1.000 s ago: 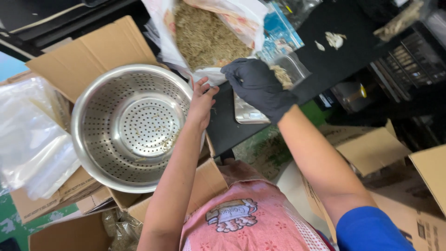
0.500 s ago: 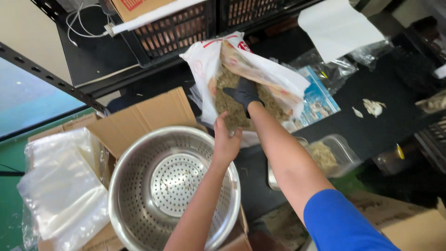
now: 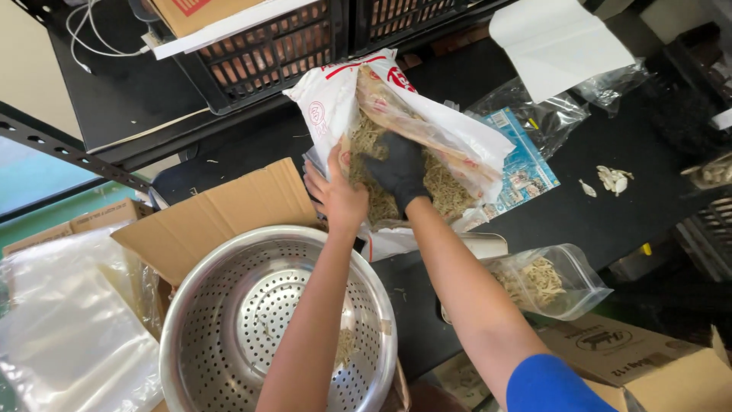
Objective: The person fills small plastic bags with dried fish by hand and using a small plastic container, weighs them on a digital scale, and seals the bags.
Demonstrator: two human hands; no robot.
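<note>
Stockroom or packing area; black crates (image 3: pixel 259 46) on metal shelving (image 3: pixel 69 149), cardboard boxes (image 3: pixel 213 214), plastic bags (image 3: pixel 69 320), black worktable (image 3: pixel 610 206).

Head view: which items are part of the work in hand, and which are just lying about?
In use: left hand, gloved right hand, white bag of dried strands, metal colander.
Lying about: black crate, clear pouch, white paper, cardboard box.

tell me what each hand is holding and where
Left hand grips the white bag at its open mouth's edge; gloved right hand is inside, on the dried shreds.
</note>
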